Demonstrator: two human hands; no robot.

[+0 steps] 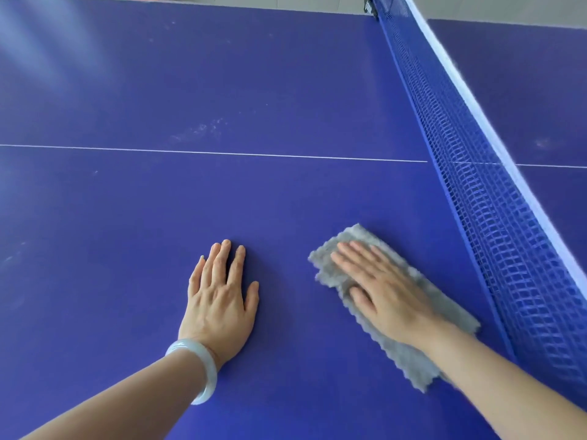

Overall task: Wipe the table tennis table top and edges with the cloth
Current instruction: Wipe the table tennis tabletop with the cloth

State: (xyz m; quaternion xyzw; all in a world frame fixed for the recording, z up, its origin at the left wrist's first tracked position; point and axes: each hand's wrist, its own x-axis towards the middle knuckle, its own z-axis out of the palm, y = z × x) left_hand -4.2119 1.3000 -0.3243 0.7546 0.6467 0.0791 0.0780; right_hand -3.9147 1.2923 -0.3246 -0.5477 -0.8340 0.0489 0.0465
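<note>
The blue table tennis table top (222, 90) fills the view, with a thin white centre line across it. A grey fluffy cloth (409, 354) lies flat on the top near the net. My right hand (381, 287) presses on the cloth with straight fingers, palm down. My left hand (219, 290) rests flat on the bare table to the left of the cloth, fingers straight; a pale bangle sits on that wrist.
The blue net (476, 198) with its white top band runs diagonally from the upper middle to the lower right, just beside the cloth. Faint dusty smudges (203, 128) mark the top above the centre line. The table's far edge (222, 6) meets a pale floor.
</note>
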